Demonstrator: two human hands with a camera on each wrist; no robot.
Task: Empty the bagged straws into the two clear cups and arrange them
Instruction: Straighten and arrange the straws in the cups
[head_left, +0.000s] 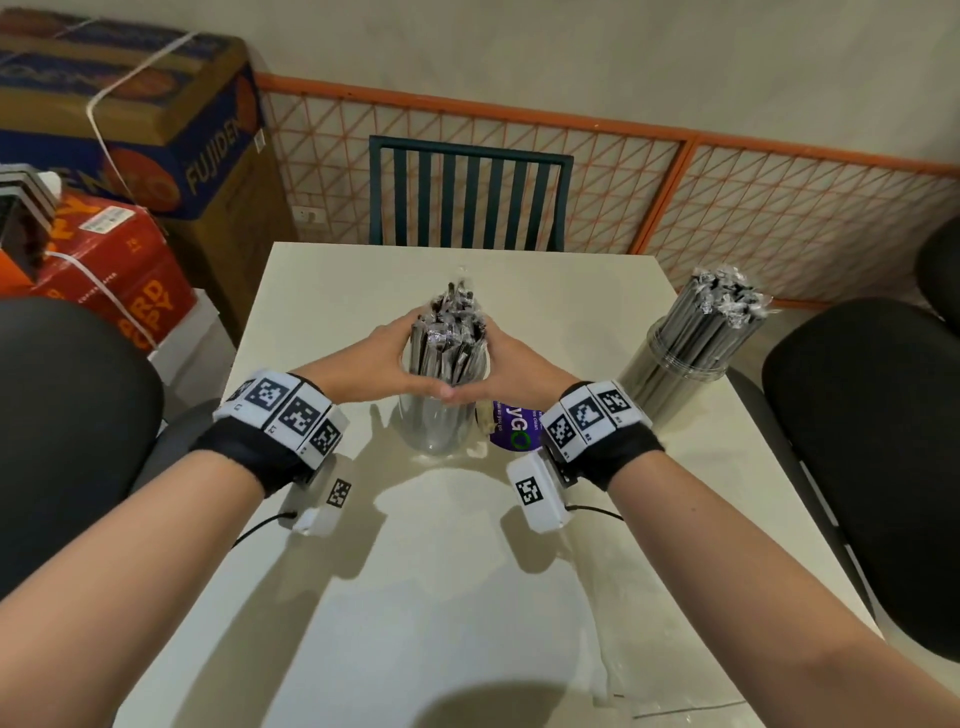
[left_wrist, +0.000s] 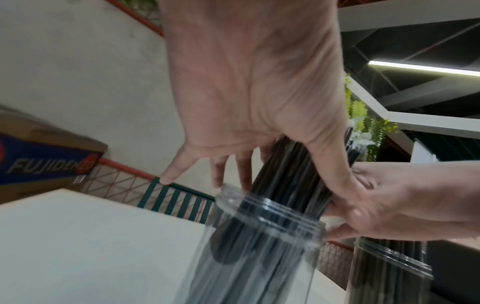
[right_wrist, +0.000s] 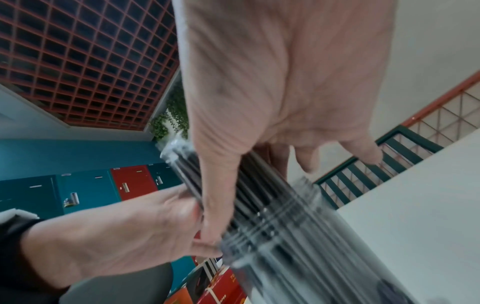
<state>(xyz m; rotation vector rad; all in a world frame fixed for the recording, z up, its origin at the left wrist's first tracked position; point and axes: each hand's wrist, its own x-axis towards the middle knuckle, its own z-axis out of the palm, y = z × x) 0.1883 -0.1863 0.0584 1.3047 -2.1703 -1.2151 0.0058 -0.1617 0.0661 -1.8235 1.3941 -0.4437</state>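
Observation:
A clear cup (head_left: 441, 426) stands at the middle of the white table (head_left: 415, 597) with a bundle of wrapped black straws (head_left: 449, 338) upright in it. My left hand (head_left: 387, 358) and right hand (head_left: 511, 364) wrap the bundle from both sides just above the rim, thumbs meeting at the front. The left wrist view shows the thumb lying along the straws (left_wrist: 291, 174) over the cup (left_wrist: 259, 257), with the little finger spread away. The right wrist view is blurred around the cup (right_wrist: 311, 246). A second clear cup (head_left: 675, 374), packed with straws (head_left: 711, 317), stands at the right.
A purple packet (head_left: 511, 431) lies behind my right wrist. A crumpled clear bag (head_left: 649, 649) lies at the near right of the table. Black chairs flank the table at left (head_left: 67, 441) and right (head_left: 872, 441); a green chair (head_left: 467, 192) stands at the far side.

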